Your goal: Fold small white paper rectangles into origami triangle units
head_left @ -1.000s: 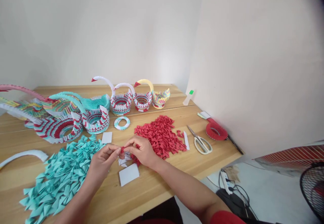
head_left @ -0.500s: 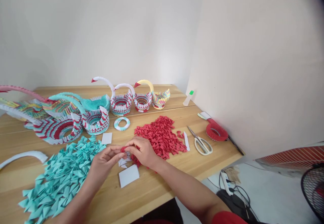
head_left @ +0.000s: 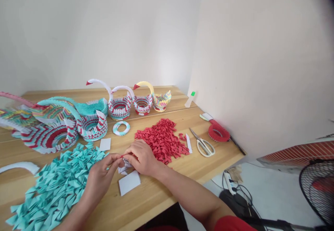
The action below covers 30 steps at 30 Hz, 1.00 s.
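Left hand: my left hand (head_left: 100, 175) is closed in a pinch, thumb and forefinger meeting the other hand's fingertips on a small red paper piece (head_left: 122, 155).
Right hand: my right hand (head_left: 141, 158) is curled over, fingers pinched on the same red piece from the other side, just above the tabletop (head_left: 161, 192).
Where the piece is: held between both hands, off the wood, right over a few white folded pieces (head_left: 122, 169).
Just under the hands: a white paper rectangle (head_left: 129, 182) lies flat, touching nothing I hold.
Left of the hands: a wide heap of teal folded triangles (head_left: 52, 185), and a second white slip (head_left: 105, 144) just beyond it.
Right of the hands: the red pile of triangles (head_left: 163, 138) begins right at my right knuckles; past it lie white-handled scissors (head_left: 203, 144).
Far side: a small teal-and-white ring (head_left: 121, 128), then a row of finished paper swans (head_left: 120, 102).
Step in hand: I judge I am folding or fitting one red unit between the fingertips.
Next move: it likely calls for a firm crease with steady pinch pressure, keeping the piece clear of the loose white bits below.
Change from half a second ago: the hands keep their pinch on the red piece but sit slightly lower and left in view, as the whole scene has shifted with my head.
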Motion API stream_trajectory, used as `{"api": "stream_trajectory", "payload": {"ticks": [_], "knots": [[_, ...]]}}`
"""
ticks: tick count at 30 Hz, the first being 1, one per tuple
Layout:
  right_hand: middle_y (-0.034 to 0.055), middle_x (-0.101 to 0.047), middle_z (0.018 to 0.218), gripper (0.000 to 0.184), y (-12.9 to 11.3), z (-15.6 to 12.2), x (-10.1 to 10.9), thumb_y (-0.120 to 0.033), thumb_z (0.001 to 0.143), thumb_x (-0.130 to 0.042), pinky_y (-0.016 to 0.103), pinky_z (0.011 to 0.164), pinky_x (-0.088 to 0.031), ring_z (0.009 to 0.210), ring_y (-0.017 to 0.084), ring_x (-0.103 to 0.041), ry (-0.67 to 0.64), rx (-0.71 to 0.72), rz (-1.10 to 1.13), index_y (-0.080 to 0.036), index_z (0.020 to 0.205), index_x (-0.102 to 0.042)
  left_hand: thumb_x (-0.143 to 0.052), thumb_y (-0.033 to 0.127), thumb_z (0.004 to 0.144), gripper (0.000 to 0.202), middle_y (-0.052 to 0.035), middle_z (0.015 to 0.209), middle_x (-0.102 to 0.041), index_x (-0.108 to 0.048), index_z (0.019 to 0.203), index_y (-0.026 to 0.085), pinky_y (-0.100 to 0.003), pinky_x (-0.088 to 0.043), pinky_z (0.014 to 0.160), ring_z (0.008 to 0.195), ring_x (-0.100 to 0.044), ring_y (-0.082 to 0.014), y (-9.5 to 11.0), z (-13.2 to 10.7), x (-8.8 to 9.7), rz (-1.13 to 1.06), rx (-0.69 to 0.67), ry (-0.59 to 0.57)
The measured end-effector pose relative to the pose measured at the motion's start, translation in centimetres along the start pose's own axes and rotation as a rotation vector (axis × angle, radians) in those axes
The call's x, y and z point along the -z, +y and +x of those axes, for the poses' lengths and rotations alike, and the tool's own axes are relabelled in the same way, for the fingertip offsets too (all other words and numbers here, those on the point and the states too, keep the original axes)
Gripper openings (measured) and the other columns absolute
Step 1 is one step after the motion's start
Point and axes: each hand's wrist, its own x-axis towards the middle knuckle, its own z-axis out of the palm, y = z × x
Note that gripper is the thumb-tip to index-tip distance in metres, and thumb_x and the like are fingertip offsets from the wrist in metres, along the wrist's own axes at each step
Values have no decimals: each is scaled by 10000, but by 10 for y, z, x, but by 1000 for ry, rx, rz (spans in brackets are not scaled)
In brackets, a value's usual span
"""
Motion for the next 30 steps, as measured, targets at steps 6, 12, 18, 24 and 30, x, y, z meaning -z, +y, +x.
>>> {"api": "stream_trajectory", "payload": {"ticks": [6, 12, 18, 24, 30], "knots": [[22, -682, 785, 213, 5, 1, -3, -390, 911, -558, 308, 825, -394, 785, 160, -589, -13, 51, 32, -194, 857, -625, -556, 498, 786, 301, -6, 743, -722, -693, 771, 229, -244, -483, 622, 691, -667, -202, -5, 1, -3, 32, -52, 33], [23, -646, 722, 204, 10, 3, 2, -321, 920, -542, 317, 807, -400, 744, 167, -570, 70, -23, 0, -201, 767, -603, -558, 536, 792, 341, -13, 748, -720, -690, 798, 221, -256, -480, 667, 719, -670, -211, -9, 1, -1, 76, 11, 90], [39, -664, 783, 212, 25, 12, 44, -269, 952, -477, 318, 810, -393, 777, 173, -574, 129, -99, -92, -190, 823, -626, -499, 522, 834, 356, -4, 679, -684, -653, 886, 206, -244, -466, 618, 650, -661, -188, -19, 5, 4, 92, 45, 159], [57, -705, 952, 250, 51, -8, 99, -280, 966, -446, 327, 865, -419, 914, 185, -602, 43, -161, -191, -199, 969, -683, -482, 511, 843, 347, 5, 654, -662, -640, 867, 203, -240, -456, 600, 614, -643, -174, -24, 8, 4, 99, 25, 160], [107, -697, 1081, 306, 117, -34, 156, -199, 943, -414, 348, 895, -440, 1005, 227, -618, -7, -518, -506, -192, 1077, -689, -476, 512, 841, 360, -1, 659, -664, -652, 868, 199, -234, -443, 570, 605, -640, -175, -21, 8, 4, 90, -1, 148]]}}
